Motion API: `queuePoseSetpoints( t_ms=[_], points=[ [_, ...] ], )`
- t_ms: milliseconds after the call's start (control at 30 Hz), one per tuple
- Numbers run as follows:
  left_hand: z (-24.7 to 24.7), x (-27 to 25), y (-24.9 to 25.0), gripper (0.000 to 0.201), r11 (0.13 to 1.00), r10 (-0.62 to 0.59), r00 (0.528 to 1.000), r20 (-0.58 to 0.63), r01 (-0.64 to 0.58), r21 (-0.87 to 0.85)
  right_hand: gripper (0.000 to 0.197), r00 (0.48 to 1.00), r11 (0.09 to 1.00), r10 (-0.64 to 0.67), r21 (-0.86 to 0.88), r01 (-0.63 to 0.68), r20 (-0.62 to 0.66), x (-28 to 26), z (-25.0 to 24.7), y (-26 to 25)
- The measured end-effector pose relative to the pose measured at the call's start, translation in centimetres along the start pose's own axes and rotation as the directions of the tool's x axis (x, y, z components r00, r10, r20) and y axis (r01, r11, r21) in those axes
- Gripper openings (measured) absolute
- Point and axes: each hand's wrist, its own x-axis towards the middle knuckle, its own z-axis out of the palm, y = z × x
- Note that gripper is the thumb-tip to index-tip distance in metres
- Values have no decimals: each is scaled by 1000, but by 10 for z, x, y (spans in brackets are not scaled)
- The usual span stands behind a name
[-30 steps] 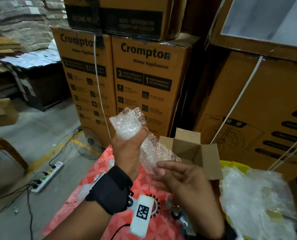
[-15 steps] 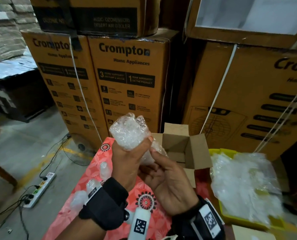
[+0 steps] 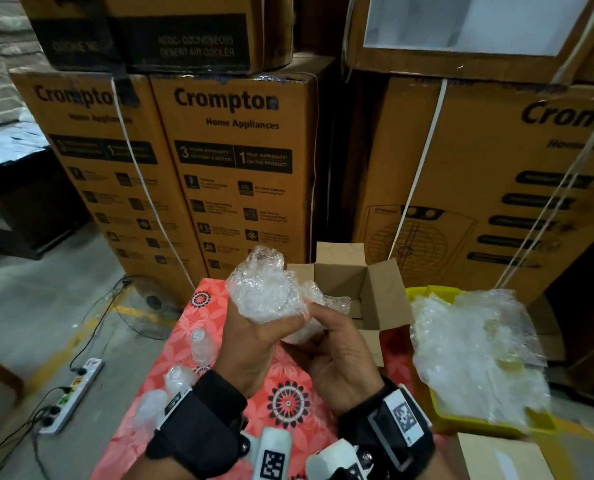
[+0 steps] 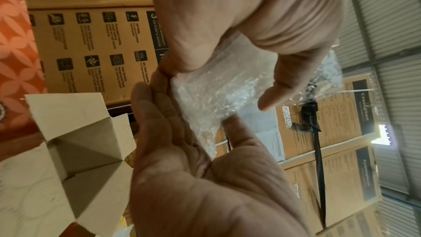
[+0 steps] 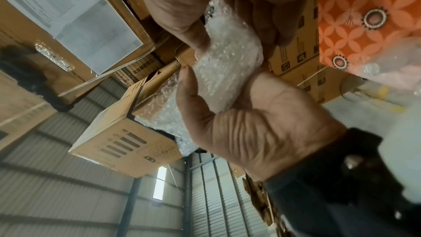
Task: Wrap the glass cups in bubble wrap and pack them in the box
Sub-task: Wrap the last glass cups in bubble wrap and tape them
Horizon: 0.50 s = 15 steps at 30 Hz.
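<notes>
While held raised over open box (image 3: pixel 354 292), left hand (image 3: pixel 250 344) gripped bubble-wrapped cup (image 3: pixel 264 292) upright, fingers curled round; right hand (image 3: pixel 340 362) pinched bundle's lower end, palm up.

Warehouse corner stacked with cartons

Tall brown Crompton cartons (image 3: pixel 233 174) stand stacked behind the surface, bound with white straps. The floor (image 3: pixel 39 317) is grey concrete with a yellow line; a power strip (image 3: pixel 72 393) lies there. Corrugated metal walls (image 5: pixel 68 195) frame a bright narrow window (image 5: pixel 159 183)
</notes>
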Motion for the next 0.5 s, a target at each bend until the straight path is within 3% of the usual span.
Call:
queuePoseSetpoints(
  t_ms=[100,200,300,400,433,500],
  points=[
    [2,2,1,71,999,-48,999,2,48,-19,24,998,992,-66,-106,67,14,4,-5,0],
    [5,3,1,65,996,-90,996,-4,90,5,27,978,932,-207,-298,204,23,9,-11,3],
    [10,2,2,51,990,-137,991,-4,137,26,20,948,876,-313,-368,313,63,10,-13,7],
    [14,2,6,52,989,-148,989,0,148,24,48,847,788,-419,-332,519,327,2,-14,8],
    [15,3,8,49,988,-150,989,6,150,27,47,801,751,-429,-328,573,417,-3,-15,6],
    [15,5,13,39,987,-162,987,17,162,18,38,769,719,-352,-372,587,533,-10,-17,1]
  ],
)
